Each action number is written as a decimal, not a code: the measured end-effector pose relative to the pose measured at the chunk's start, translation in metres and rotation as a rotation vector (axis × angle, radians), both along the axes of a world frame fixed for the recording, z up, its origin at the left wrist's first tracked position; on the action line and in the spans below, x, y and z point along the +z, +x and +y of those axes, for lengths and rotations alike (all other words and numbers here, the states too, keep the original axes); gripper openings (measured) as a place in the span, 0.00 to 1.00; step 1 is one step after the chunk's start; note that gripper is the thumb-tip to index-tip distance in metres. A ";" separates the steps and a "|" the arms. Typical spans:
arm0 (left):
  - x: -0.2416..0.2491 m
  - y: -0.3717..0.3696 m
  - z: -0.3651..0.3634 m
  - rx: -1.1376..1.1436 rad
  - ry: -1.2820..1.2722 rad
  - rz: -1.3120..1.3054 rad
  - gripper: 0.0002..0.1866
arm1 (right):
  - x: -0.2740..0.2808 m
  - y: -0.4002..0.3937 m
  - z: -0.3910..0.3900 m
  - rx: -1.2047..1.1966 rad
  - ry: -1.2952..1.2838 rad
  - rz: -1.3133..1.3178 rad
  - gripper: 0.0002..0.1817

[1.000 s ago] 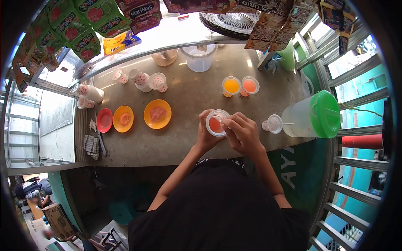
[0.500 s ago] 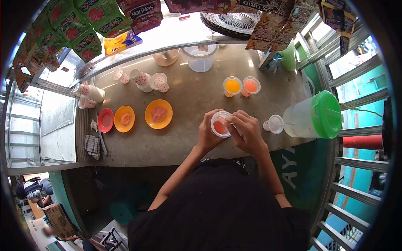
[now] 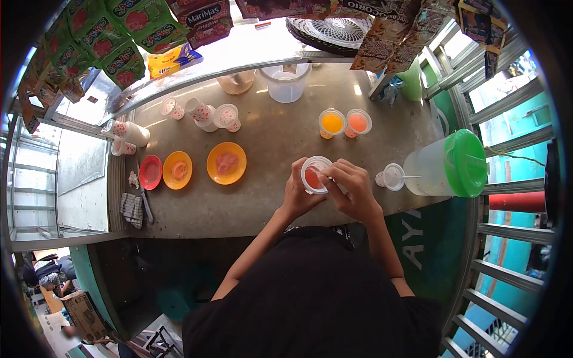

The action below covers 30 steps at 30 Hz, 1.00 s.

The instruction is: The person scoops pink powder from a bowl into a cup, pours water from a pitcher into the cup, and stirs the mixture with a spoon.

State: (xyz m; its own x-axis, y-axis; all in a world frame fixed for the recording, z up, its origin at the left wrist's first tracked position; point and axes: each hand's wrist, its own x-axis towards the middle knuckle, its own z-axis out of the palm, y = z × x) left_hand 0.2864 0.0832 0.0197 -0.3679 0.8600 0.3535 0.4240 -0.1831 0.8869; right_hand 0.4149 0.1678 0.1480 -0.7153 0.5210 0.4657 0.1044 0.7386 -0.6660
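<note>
My left hand (image 3: 296, 194) is wrapped around a plastic cup (image 3: 308, 186) of red drink, tilted with its mouth toward me. The fingers of my right hand (image 3: 352, 186) are pinched together over the cup's rim; whatever they hold, if anything, is too small and hidden to name. Beyond my hands stand a cup of orange-yellow drink (image 3: 332, 123) and a cup of pinkish-orange drink (image 3: 357, 123), side by side. To the right of my right hand is another cup (image 3: 391, 177), with a thin white stick or spoon handle across its mouth.
A clear jug with a green lid (image 3: 468, 164) lies at the right. On the left are two orange plates (image 3: 240, 173) (image 3: 178, 187) with pinkish food and a red plate (image 3: 151, 172). Stacked cups (image 3: 137, 135), a cloth (image 3: 131, 209) and a clear tub (image 3: 285, 89) stand farther out. Sachets (image 3: 122, 27) hang overhead.
My hands stay at nearly the same spot. The cup has tipped slightly and my right fingers have shifted a little at its rim.
</note>
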 end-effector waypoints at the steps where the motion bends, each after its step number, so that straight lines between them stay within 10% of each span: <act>1: -0.001 -0.001 0.000 -0.029 0.006 0.039 0.48 | -0.001 0.000 0.000 0.044 -0.028 0.023 0.03; 30: 0.023 -0.004 0.001 0.082 0.216 0.138 0.35 | 0.008 -0.001 -0.011 -0.012 -0.002 0.041 0.04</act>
State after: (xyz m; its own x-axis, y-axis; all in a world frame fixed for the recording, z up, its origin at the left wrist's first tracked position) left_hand 0.2819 0.0844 0.0432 -0.3690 0.7285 0.5772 0.5598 -0.3215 0.7637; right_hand 0.4142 0.1570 0.1560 -0.6894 0.5301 0.4936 0.0855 0.7363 -0.6712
